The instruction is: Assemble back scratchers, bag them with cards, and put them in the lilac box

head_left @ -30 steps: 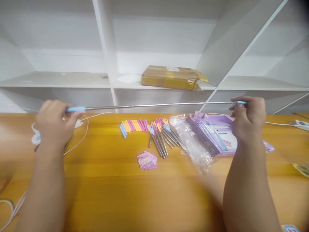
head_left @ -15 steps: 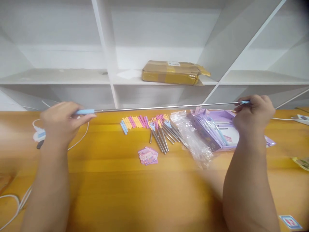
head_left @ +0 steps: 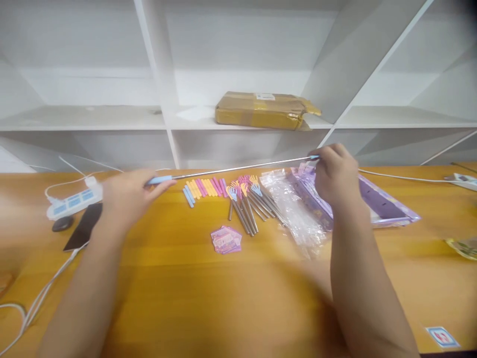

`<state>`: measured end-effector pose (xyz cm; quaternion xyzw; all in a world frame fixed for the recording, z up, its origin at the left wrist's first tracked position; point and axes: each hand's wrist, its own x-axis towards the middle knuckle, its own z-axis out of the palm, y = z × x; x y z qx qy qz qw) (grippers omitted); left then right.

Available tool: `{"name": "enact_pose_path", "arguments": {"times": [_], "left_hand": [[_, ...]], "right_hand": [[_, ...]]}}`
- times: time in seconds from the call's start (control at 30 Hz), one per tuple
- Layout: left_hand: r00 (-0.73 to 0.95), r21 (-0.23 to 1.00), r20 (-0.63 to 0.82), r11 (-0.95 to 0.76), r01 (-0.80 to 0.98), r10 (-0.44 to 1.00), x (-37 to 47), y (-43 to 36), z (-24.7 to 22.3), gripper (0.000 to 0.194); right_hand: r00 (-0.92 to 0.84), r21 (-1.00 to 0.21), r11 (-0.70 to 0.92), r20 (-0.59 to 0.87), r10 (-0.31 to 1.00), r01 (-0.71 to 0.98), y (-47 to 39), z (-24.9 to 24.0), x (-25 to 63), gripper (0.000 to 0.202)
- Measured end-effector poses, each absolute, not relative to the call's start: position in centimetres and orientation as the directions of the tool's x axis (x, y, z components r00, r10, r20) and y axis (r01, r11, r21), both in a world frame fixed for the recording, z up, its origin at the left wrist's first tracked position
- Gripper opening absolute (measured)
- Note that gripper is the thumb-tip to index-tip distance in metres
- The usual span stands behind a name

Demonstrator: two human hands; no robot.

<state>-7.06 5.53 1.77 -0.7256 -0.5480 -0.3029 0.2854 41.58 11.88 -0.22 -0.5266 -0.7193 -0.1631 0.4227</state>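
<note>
A telescopic back scratcher (head_left: 242,166) is stretched out in the air between both hands, its thin metal rod tilting slightly up to the right. My left hand (head_left: 128,196) is closed around its light blue handle. At the other end my right hand (head_left: 337,174) grips the blue head, most of which the fingers hide. Below the rod lies a pile of short back scratchers (head_left: 249,204) with blue, orange and pink claw heads. Beside them is a row of coloured handle sleeves (head_left: 204,189). Nearer to me sits a small stack of pink cards (head_left: 226,240).
A purple box (head_left: 391,204) and clear plastic bags (head_left: 298,214) lie at the right. On the left are a white power strip (head_left: 76,203), a dark phone (head_left: 84,228) and cables. A taped brown parcel (head_left: 261,110) rests on the white shelf behind the table.
My hands have come closer together, the right one moving left and the left one moving right. The back scratcher's rod is now shorter between them.
</note>
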Motion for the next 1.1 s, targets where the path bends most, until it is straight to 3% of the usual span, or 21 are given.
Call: {"name": "enact_pose_path", "arguments": {"times": [0.17,0.37,0.5,0.7,0.93,1.1], "left_hand": [[0.206,-0.032,0.701,-0.259,0.965,0.683,-3.6,5.6,0.1,0.057],[0.145,0.052,0.587,-0.216,0.975,0.797,-0.5,4.4,-0.5,0.057],[0.186,0.029,0.564,-0.244,0.969,0.805,-0.3,4.1,-0.1,0.054],[0.187,0.038,0.576,-0.254,0.966,0.796,0.0,3.3,0.3,0.05],[0.223,0.028,0.543,-0.283,0.959,0.81,1.3,2.9,-0.9,0.05],[0.235,0.027,0.525,-0.292,0.956,0.818,1.2,3.0,-0.9,0.05]], "right_hand": [[-0.187,-0.176,0.462,0.748,0.637,0.869,11.2,-1.3,35.7,0.03],[-0.335,-0.13,0.486,0.573,0.748,0.864,8.3,-2.0,29.9,0.029],[-0.393,-0.116,0.507,0.496,0.774,0.854,6.6,-2.4,27.7,0.027],[-0.384,-0.157,0.512,0.489,0.783,0.844,5.7,-2.3,26.9,0.029],[-0.469,-0.096,0.571,0.469,0.749,0.815,4.8,-3.2,25.4,0.041],[-0.486,-0.143,0.599,0.453,0.747,0.788,4.8,-3.0,25.5,0.034]]}}
